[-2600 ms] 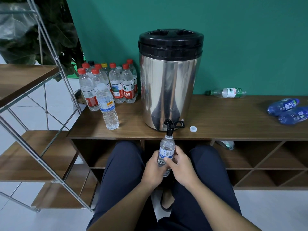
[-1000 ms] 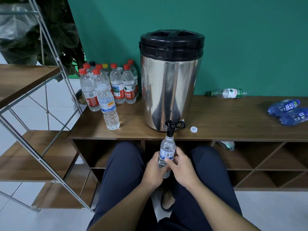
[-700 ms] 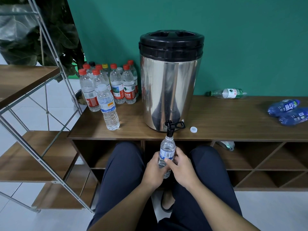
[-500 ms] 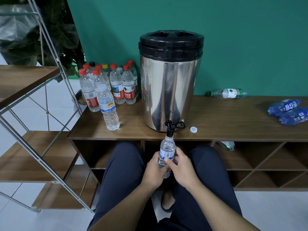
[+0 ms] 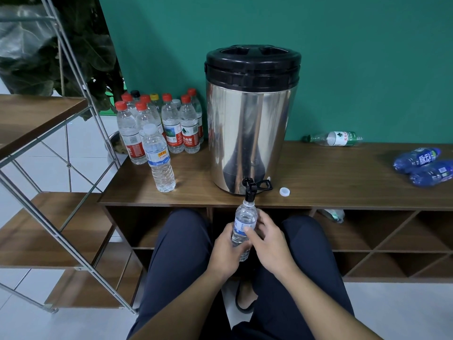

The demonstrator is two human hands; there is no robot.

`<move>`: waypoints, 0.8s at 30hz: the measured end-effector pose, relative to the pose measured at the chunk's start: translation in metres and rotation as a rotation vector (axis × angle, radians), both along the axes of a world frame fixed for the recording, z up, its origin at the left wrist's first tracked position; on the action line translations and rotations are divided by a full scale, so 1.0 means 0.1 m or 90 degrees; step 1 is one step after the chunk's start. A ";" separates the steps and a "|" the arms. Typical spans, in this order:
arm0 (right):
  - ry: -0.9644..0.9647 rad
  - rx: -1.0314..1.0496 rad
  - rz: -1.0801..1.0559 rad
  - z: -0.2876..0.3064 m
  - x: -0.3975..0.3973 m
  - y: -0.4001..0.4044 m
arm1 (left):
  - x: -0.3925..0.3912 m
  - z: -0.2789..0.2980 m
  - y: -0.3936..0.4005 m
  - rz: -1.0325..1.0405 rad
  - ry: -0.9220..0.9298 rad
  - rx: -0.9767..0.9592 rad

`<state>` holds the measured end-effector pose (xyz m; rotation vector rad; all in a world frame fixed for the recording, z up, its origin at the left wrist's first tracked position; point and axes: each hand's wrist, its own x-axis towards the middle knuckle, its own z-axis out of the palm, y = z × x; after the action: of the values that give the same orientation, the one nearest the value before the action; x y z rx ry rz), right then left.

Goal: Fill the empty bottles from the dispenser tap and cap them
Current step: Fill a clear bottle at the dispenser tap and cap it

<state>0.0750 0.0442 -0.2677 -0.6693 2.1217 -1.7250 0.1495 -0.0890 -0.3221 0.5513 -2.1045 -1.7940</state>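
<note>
Currently filling: the person sits in front of the wooden cabinet (image 5: 343, 173), both hands wrapped around one small clear water bottle (image 5: 245, 223). Left hand (image 5: 224, 251) grips its lower body, right hand (image 5: 268, 240) curls round the label side, thumb on the front. Bottle mouth sits right under the black tap (image 5: 250, 190) of the steel dispenser (image 5: 252, 123), touching or nearly so. Water level looks high, up near the shoulder, but clear on clear, so I can't call it for sure; no stream visible either.

Its white cap (image 5: 284, 191) lies on the cabinet top just right of the tap. Capped bottles (image 5: 169, 123) cluster left of the dispenser, one white-capped bottle (image 5: 158, 160) stands in front of them. Blue bottles (image 5: 424, 165) and a green-capped bottle (image 5: 335, 138) lie on their sides to the right, probably the empties.

Next, I'd judge: shut the tap, free the right hand, grab the cap and screw it on while the left keeps the bottle upright.
</note>
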 end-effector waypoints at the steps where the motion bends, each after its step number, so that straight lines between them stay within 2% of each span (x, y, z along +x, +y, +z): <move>1: 0.009 0.003 -0.037 0.04 -0.03 0.01 | 0.00 0.00 -0.01 0.002 -0.004 0.000; 6: 0.076 -0.011 -0.168 0.45 -0.17 0.04 | -0.04 -0.05 -0.02 0.014 -0.017 -0.016; 9: 0.036 -0.059 -0.151 0.74 -0.28 -0.02 | -0.05 -0.07 -0.02 0.012 -0.016 -0.016; 11: 0.029 -0.044 -0.134 0.87 -0.35 -0.07 | -0.06 -0.07 -0.02 0.013 -0.017 -0.016; 17: -0.055 -0.074 -0.142 1.02 -0.45 -0.21 | -0.05 -0.08 -0.03 0.009 -0.027 -0.016; 20: 0.030 -0.036 -0.130 1.12 -0.46 -0.22 | -0.05 -0.08 -0.03 0.007 -0.029 -0.011; 24: 0.308 0.040 -0.094 1.17 -0.34 -0.23 | -0.05 -0.07 -0.03 0.006 -0.032 0.002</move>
<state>0.0409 0.0209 -0.1502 -1.0198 2.5919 -1.6879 0.1444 -0.0917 -0.3288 0.6114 -2.1282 -1.7969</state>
